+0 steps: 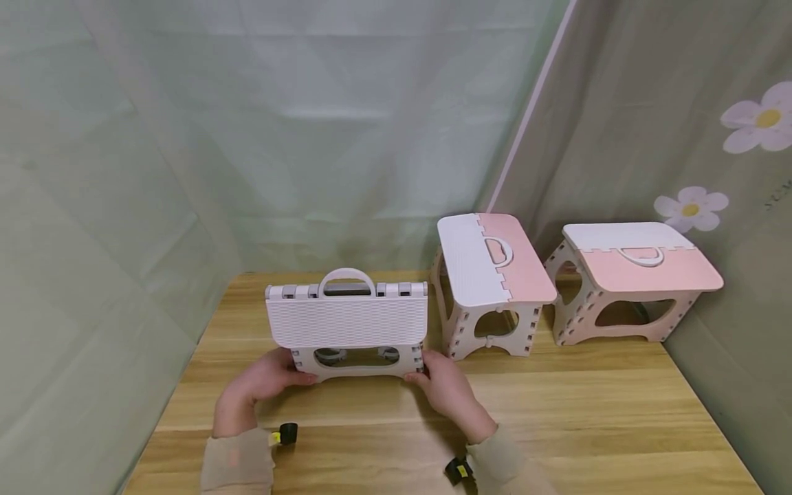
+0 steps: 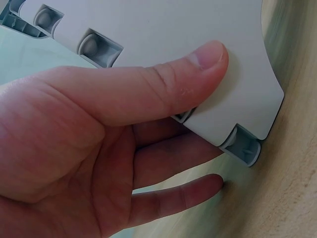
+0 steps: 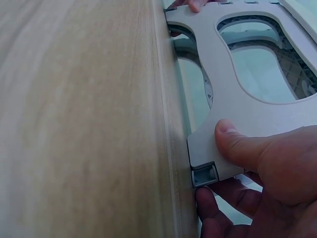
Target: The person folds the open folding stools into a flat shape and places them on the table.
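A white folding stool (image 1: 349,323) stands partly folded on the wooden table, its ribbed top half sloping toward me and its arched handle (image 1: 347,273) sticking up. My left hand (image 1: 266,377) grips the lower left corner of its leg panel. In the left wrist view the thumb lies flat across the white panel (image 2: 237,84), with the fingers behind the hinged edge. At the lower right corner, my right hand (image 1: 448,388) pinches the same panel, thumb in front and fingers behind. The right wrist view shows the panel's foot (image 3: 204,174) down by the tabletop.
Two unfolded pink-and-white stools stand to the right: a nearer one (image 1: 470,261) set lengthwise and another (image 1: 656,268) beside the curtain. Pale green curtains (image 1: 371,137) hang behind the wooden table (image 1: 588,405). Small black devices (image 1: 288,434) are strapped at both wrists.
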The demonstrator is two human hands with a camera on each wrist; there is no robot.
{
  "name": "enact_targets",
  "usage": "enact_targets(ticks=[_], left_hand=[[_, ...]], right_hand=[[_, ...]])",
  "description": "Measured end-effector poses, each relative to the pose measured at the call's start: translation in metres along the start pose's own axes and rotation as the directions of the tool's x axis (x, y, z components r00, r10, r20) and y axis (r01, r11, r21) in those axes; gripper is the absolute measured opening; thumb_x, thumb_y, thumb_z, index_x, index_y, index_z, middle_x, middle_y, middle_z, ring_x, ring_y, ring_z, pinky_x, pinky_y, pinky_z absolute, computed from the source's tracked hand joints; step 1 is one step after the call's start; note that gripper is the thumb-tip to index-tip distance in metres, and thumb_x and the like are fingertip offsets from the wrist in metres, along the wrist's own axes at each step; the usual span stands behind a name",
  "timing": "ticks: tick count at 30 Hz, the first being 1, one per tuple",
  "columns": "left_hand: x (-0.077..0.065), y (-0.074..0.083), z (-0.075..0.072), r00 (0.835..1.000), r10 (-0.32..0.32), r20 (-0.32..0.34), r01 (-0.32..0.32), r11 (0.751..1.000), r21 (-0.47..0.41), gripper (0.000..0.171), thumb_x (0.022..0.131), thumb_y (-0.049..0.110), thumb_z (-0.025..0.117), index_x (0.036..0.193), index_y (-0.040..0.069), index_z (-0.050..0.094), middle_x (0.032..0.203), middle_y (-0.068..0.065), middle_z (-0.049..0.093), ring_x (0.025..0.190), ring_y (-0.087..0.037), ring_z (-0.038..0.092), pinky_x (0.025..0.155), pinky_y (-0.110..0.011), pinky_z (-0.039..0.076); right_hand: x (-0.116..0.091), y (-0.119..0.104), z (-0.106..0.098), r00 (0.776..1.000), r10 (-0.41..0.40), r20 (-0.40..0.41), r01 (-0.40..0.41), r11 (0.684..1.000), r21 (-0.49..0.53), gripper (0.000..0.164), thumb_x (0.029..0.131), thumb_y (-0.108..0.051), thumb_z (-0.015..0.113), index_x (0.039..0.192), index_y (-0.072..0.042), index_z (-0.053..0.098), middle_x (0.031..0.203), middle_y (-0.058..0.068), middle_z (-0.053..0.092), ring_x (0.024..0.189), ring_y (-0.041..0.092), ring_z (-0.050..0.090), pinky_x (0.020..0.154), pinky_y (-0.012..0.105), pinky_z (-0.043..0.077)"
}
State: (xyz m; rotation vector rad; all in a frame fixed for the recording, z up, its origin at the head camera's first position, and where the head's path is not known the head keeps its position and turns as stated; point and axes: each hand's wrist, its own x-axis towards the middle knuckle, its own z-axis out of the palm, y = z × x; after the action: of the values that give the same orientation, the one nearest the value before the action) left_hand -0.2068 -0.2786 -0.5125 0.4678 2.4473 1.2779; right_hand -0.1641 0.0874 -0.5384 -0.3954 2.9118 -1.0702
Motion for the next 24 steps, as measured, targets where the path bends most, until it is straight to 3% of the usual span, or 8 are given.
enact_targets(ticks=[5, 9, 11, 15, 19, 24], left_hand=[[0.000, 0.001, 0.000, 1.000, 0.013, 0.007, -0.012, 1.000, -0.027, 0.049, 0.093, 0.020, 0.086, 0.130, -0.005, 0.065, 0.121, -0.010, 0.071, 0.104, -0.023, 0.063, 0.092, -0.035, 0.052], [-0.002, -0.001, -0.001, 1.000, 0.020, 0.009, -0.020, 1.000, 0.000, 0.051, 0.092, 0.025, 0.087, 0.129, -0.003, 0.066, 0.119, -0.009, 0.072, 0.104, -0.022, 0.064, 0.092, -0.034, 0.053], [-0.002, -0.002, -0.002, 1.000, 0.019, 0.001, -0.019, 1.000, 0.023, 0.052, 0.091, 0.029, 0.088, 0.129, -0.001, 0.067, 0.119, -0.007, 0.072, 0.106, -0.021, 0.064, 0.094, -0.036, 0.053], [-0.004, -0.002, -0.004, 1.000, 0.018, -0.025, -0.016, 0.999, 0.043, 0.049, 0.089, 0.031, 0.089, 0.124, 0.002, 0.070, 0.117, -0.006, 0.074, 0.106, -0.022, 0.067, 0.094, -0.039, 0.054], [-0.006, -0.001, -0.008, 0.999, 0.010, -0.046, -0.008, 0.999, 0.043, 0.048, 0.088, 0.030, 0.091, 0.122, 0.001, 0.071, 0.113, -0.007, 0.074, 0.102, -0.023, 0.069, 0.090, -0.040, 0.055], [-0.006, -0.004, -0.009, 0.997, 0.020, -0.070, -0.022, 0.999, -0.032, 0.070, 0.087, 0.024, 0.092, 0.137, -0.004, 0.052, 0.123, -0.015, 0.066, 0.107, -0.027, 0.068, 0.090, -0.038, 0.056]], right_hand=[[0.001, 0.000, 0.000, 1.000, 0.019, 0.002, -0.019, 1.000, 0.017, 0.024, 0.100, -0.033, 0.078, 0.108, -0.011, 0.072, 0.100, 0.002, 0.071, 0.095, 0.025, 0.069, 0.080, 0.044, 0.055], [0.001, 0.001, -0.003, 0.998, 0.064, 0.016, -0.065, 0.996, 0.061, 0.050, 0.097, -0.037, 0.081, 0.130, -0.001, 0.069, 0.117, 0.014, 0.074, 0.108, 0.035, 0.071, 0.093, 0.053, 0.056], [0.001, 0.001, -0.005, 0.995, 0.090, 0.030, -0.093, 0.992, 0.084, 0.057, 0.095, -0.038, 0.083, 0.133, 0.001, 0.066, 0.116, 0.016, 0.074, 0.107, 0.036, 0.070, 0.093, 0.054, 0.056], [0.002, 0.002, -0.011, 0.990, 0.128, 0.054, -0.134, 0.982, 0.136, 0.048, 0.091, -0.035, 0.087, 0.119, -0.004, 0.063, 0.099, 0.005, 0.068, 0.091, 0.023, 0.065, 0.082, 0.046, 0.056], [0.001, -0.001, -0.016, 0.987, 0.152, 0.053, -0.159, 0.970, 0.186, 0.053, 0.089, -0.033, 0.090, 0.118, -0.005, 0.056, 0.099, 0.003, 0.065, 0.089, 0.019, 0.062, 0.081, 0.042, 0.055], [0.001, -0.003, -0.019, 0.985, 0.164, 0.054, -0.171, 0.964, 0.201, 0.090, 0.089, -0.037, 0.089, 0.153, 0.002, 0.038, 0.099, 0.004, 0.067, 0.087, 0.020, 0.064, 0.081, 0.045, 0.055]])
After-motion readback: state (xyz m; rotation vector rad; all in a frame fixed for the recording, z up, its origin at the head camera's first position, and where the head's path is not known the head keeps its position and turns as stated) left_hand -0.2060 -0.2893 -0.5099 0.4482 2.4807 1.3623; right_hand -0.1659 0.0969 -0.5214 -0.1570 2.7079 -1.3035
